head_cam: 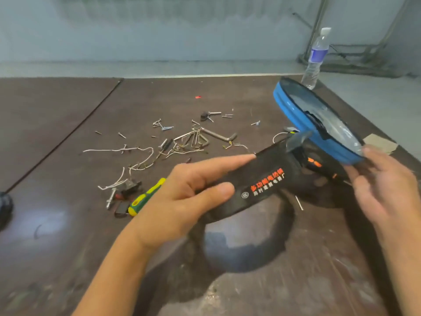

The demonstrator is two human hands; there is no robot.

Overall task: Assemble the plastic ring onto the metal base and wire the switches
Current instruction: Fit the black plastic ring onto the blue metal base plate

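L hand point(182, 201) grips the black plastic ring w/ orange printed lettering point(262, 185): thumb across the outer face, index straight along the top edge, other fingers hidden behind the band. Ring is held up off the table, lower loop hanging just above the surface.

Blue-rimmed round base w/ shiny metal inside point(293, 110) sits at the ring's far end, tilted, up in the air, right of centre. R hand point(387, 190) is at its lower rim, fingertips touching the blue edge. Motion blur, so can't tell if it's pinching or just resting there.

Surface: dark brown worn board tabletop point(68, 224), scuffed, w/ glossy patches. Thin dark seam point(68, 135) runs diagonally across the left part.

Loose on it, mid-table:
- small silver screws point(167, 128), scattered
- bunch of steel hex keys point(200, 137)
- thin white wires point(136, 153), tangled, leading to a small black switch point(129, 187)
- green/yellow-handled screwdriver point(145, 198), partly behind L hand
- tiny red piece point(198, 96), well apart toward the back

Beige flat scrap point(380, 143) lies at the right edge. Clear plastic water bottle w/ blue label point(316, 58) stands upright at the far right corner. Dark round object point(4, 206) at the left edge is cut off, can't ID.

Room: pale grey-blue wall point(182, 30) and light floor strip point(159, 68) behind the table; grey metal frame point(319, 23) in the back right corner.
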